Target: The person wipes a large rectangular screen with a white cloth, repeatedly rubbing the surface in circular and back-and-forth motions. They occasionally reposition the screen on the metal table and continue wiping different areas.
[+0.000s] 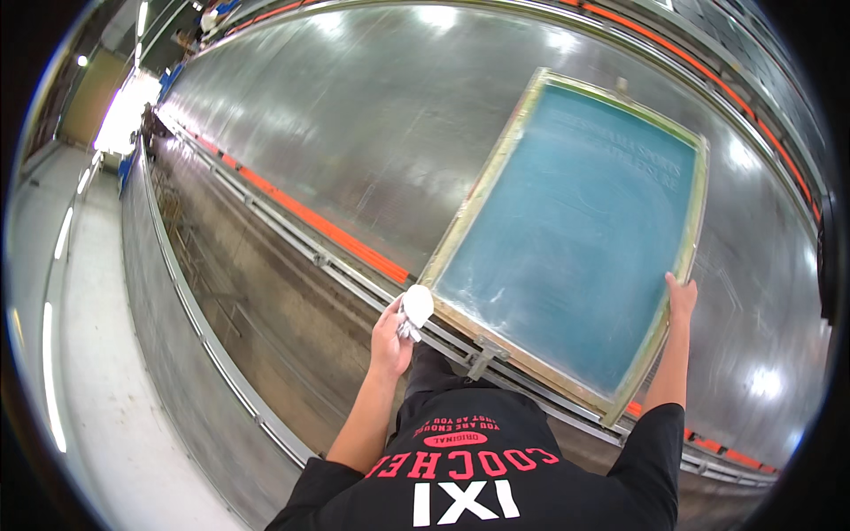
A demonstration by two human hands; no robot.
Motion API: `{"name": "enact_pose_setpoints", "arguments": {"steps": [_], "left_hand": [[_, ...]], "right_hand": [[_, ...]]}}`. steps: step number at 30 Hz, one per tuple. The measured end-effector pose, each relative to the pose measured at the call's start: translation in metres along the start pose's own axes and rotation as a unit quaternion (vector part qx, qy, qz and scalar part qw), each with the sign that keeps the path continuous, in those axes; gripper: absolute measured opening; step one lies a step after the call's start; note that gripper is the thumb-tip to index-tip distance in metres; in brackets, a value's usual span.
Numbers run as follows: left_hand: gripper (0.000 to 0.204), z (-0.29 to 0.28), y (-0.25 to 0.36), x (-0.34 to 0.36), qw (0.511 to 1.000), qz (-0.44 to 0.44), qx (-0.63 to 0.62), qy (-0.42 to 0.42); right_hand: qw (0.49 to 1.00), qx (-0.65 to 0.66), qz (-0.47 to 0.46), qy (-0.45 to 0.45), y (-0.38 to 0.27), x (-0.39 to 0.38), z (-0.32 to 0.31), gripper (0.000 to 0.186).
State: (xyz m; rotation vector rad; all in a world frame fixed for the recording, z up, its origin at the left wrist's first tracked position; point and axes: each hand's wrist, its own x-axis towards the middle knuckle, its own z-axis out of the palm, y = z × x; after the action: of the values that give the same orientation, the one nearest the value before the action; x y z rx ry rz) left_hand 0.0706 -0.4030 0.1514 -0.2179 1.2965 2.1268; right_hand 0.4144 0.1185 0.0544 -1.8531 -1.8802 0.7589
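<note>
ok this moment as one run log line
left hand: holding white wad | right hand: on right edge of framed blue panel | panel: on grey table

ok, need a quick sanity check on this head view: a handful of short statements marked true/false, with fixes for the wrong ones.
1. The left hand holds a crumpled white wad. True.
2. The framed screen has a red panel. False: the panel is blue-green.
3. The right hand is at the screen's right side. True.
4. The wearer's shirt is plain white. False: the shirt is black with red and white print.
5. An orange strip runs along the grey table. True.
</note>
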Motion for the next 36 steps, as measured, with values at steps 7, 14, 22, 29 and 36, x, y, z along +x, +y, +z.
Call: {"name": "enact_pose_setpoints", "arguments": {"steps": [7, 14, 22, 29, 36], "left_hand": [[0.042, -0.006, 0.024, 0.025, 0.993, -0.085, -0.085, -0.003], [0.039, 0.003, 0.055, 0.087, 0.989, -0.104, -0.100, -0.020], [0.051, -0.005, 0.141, 0.113, 0.998, -0.045, 0.016, -0.051], [0.045, -0.031, 0.128, 0.139, 0.967, 0.046, 0.244, -0.052], [0.027, -0.023, 0.101, 0.155, 0.642, 0.237, 0.683, -0.256]], "right_hand": [[0.994, -0.039, -0.059, 0.078, -0.017, -0.015, -0.034, 0.038], [0.988, 0.012, -0.101, 0.117, -0.103, -0.035, 0.017, 0.039], [0.994, 0.055, -0.060, 0.077, -0.182, -0.084, 0.117, 0.044], [0.995, 0.011, -0.034, 0.094, -0.154, -0.078, 0.147, 0.052], [0.987, -0.097, -0.011, 0.124, -0.145, -0.082, 0.167, 0.055]]}}
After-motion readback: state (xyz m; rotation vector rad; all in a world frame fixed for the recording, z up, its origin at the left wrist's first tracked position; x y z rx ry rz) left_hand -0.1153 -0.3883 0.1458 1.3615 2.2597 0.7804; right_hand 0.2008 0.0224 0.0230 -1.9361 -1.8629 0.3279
